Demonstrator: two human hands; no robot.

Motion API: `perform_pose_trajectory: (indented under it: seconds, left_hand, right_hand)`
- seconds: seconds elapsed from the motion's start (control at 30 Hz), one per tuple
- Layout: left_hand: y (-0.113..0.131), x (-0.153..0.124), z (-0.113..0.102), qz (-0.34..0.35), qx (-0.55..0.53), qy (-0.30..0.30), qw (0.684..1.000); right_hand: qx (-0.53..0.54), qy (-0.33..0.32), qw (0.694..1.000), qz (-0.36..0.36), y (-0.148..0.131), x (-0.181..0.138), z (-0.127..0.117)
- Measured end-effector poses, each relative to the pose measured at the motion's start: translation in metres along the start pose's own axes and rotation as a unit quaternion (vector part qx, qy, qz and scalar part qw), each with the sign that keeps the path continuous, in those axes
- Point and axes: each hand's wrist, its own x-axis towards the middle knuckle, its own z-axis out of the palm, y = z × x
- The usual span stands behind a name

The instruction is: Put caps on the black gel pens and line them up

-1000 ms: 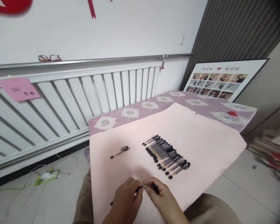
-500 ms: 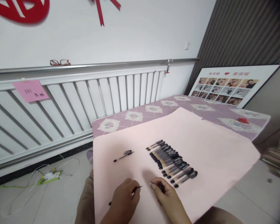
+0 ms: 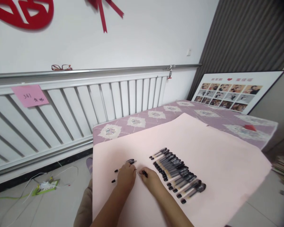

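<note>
My left hand is closed round a gel pen, its black rear end sticking out at the left and its tip pointing right. My right hand pinches a small black piece that looks like a pen cap, a short gap from that tip. Just beyond my left hand lies another pen, partly covered by the fingers. Right of my hands, a slanting row of several capped gel pens with clear barrels and black ends rests on the pink sheet.
The pink sheet covers part of a purple patterned cloth. Behind runs a white radiator with a pink note and glasses on the pipe. A photo board leans at the back right. A power strip lies on the floor.
Both hands have moved away from me and a little left, nearing the loose pen, still gripping the pen and the black piece. The view has tilted slightly up.
</note>
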Motion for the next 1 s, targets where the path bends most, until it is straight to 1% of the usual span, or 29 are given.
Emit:
perform_pose_trajectory:
  seconds: [0.13,0.27,0.4,0.53,0.67,1.0]
  left_hand:
    - [0.0,0.008,0.007,0.005,0.016,-0.006,1.0]
    - [-0.002,0.009,0.01,0.012,0.019,-0.006,1.0]
    - [-0.009,0.001,0.004,0.025,0.01,0.004,1.0]
    - [-0.02,-0.012,-0.003,0.009,0.01,0.011,1.0]
    - [-0.029,-0.016,-0.004,0.002,0.043,0.002,0.999]
    - [-0.032,0.001,-0.003,0.002,0.076,-0.001,0.997]
  right_hand:
    - [-0.056,-0.023,0.998,-0.023,0.001,0.018,0.008]
    - [-0.111,-0.044,0.992,-0.033,0.003,0.026,0.009]
    - [-0.157,-0.063,0.985,-0.036,0.006,0.027,0.006]
    - [-0.189,-0.08,0.978,-0.032,0.005,0.027,0.004]
    - [-0.202,-0.089,0.975,-0.032,0.002,0.029,0.006]
    - [-0.162,-0.064,0.984,-0.048,-0.003,0.04,0.017]
